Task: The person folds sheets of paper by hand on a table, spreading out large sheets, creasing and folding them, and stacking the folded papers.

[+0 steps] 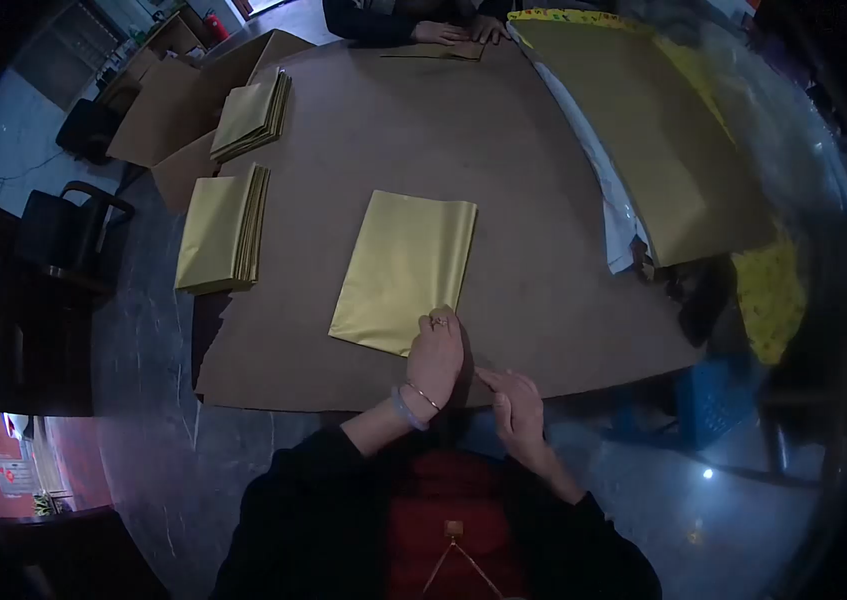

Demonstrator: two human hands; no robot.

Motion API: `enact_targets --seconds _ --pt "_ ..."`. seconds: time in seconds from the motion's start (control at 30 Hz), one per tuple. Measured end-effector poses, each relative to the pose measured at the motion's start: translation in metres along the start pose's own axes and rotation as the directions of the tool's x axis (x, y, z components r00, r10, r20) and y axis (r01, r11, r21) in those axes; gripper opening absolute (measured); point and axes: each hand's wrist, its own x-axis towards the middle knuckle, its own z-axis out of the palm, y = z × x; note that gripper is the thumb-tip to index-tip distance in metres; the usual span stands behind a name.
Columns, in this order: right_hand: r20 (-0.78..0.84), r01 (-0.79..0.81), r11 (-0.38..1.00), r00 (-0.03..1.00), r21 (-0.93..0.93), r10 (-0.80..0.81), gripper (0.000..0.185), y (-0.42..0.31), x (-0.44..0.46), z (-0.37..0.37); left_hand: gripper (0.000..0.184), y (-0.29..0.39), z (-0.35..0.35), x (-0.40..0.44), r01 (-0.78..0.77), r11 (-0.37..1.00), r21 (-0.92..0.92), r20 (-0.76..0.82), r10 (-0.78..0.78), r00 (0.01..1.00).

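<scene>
Gold sheet [405, 265] on cardboard [553, 300]; left hand [436, 355] half-curled on its 5 o'clock edge, grip unclear; right hand [519, 408] open, empty, farther out.

Dim, cool indoor light, soft sheen on the gold sheet [398, 260]; small bright glare on the floor [633, 500] off the tabletop's [543, 270] near right corner; strong fisheye bending, black vignetted corners, shadowy far edge

One head-worn view, mine: looking forward and steeply down across the brown cardboard-covered tabletop [543, 330], close above my own hands.
</scene>
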Motion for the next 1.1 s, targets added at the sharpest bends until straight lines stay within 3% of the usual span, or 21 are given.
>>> enact_targets --seconds 0.1,0.17,0.3,0.4,0.43,0.53,0.6,0.67,0.7,0.77,0.8,0.9,0.93,1.0,1.03,1.1 --pt "-0.002 0.037 0.999 0.999 0.005 -0.037 0.027 0.0 0.005 0.001 0.047 0.009 -0.003 0.005 0.105 0.99 -0.099 -0.09 -0.114 0.989" --pt "-0.007 0.048 0.999 0.999 0.02 -0.048 0.027 -0.001 0.007 0.001 0.049 0.015 -0.012 0.008 0.173 0.985 -0.023 0.014 -0.173 0.985" --pt "-0.024 0.032 0.996 0.999 0.081 -0.03 0.026 0.001 0.011 0.0 0.047 0.003 -0.019 0.007 0.06 0.975 -0.212 -0.069 -0.076 0.995" --pt "-0.022 0.002 0.995 1.0 0.097 0.0 0.026 0.0 0.012 0.003 0.043 -0.006 -0.013 0.001 0.022 0.98 -0.195 -0.074 -0.037 0.997" --pt "-0.008 -0.008 0.992 1.0 0.124 0.009 0.026 -0.001 0.013 0.004 0.041 -0.011 -0.015 0.001 0.034 0.953 -0.301 -0.079 -0.06 0.995" --pt "0.003 -0.029 0.988 1.0 0.15 0.029 0.026 -0.004 0.013 0.0 0.038 -0.035 -0.043 -0.005 -0.036 0.844 -0.536 -0.331 -0.17 0.928" --pt "0.008 -0.043 0.987 0.999 0.153 0.042 0.026 -0.005 0.011 0.0 0.037 -0.06 -0.1 -0.018 0.075 0.561 -0.824 -0.146 -0.34 0.929" --pt "-0.017 -0.053 0.986 0.998 0.157 0.056 0.025 -0.003 0.01 0.002 0.035 -0.087 -0.121 -0.032 0.148 0.233 -0.961 0.022 -0.469 0.883" --pt "-0.013 -0.052 0.986 0.998 0.161 0.055 0.025 -0.002 0.011 0.005 0.035 -0.099 -0.123 -0.039 0.152 0.234 -0.96 0.024 -0.473 0.881" --pt "-0.193 0.102 0.983 0.979 0.15 -0.072 0.022 0.001 0.013 0.011 0.033 -0.116 -0.123 -0.05 0.175 -0.182 -0.968 0.246 -0.519 0.819" --pt "-0.185 0.1 0.983 0.98 0.153 -0.071 0.022 0.001 0.014 0.012 0.031 -0.119 -0.115 -0.053 0.161 -0.255 -0.954 0.272 -0.499 0.823" --pt "-0.131 0.008 0.993 0.991 0.115 0.008 0.017 0.0 0.011 0.01 0.031 -0.119 -0.063 -0.069 0.259 -0.327 -0.909 0.388 -0.436 0.812" --pt "-0.127 -0.005 0.994 0.992 0.11 0.019 0.017 -0.001 0.007 0.01 0.032 -0.115 -0.045 -0.075 0.332 -0.278 -0.901 0.427 -0.442 0.789" --pt "-0.088 -0.369 0.855 0.901 0.365 0.426 0.017 -0.001 0.0 0.01 0.032 -0.105 -0.006 -0.089 0.384 -0.218 -0.897 0.442 -0.428 0.788" --pt "-0.085 -0.38 0.853 0.897 0.358 0.435 0.017 0.0 -0.002 0.009 0.032 -0.1 0.003 -0.092 0.424 -0.149 -0.893 0.445 -0.423 0.789" --pt "-0.127 -0.373 0.909 0.908 0.189 0.399 0.016 0.004 -0.003 0.007 0.034 -0.098 0.011 -0.095 0.385 -0.196 -0.902 0.431 -0.426 0.795"
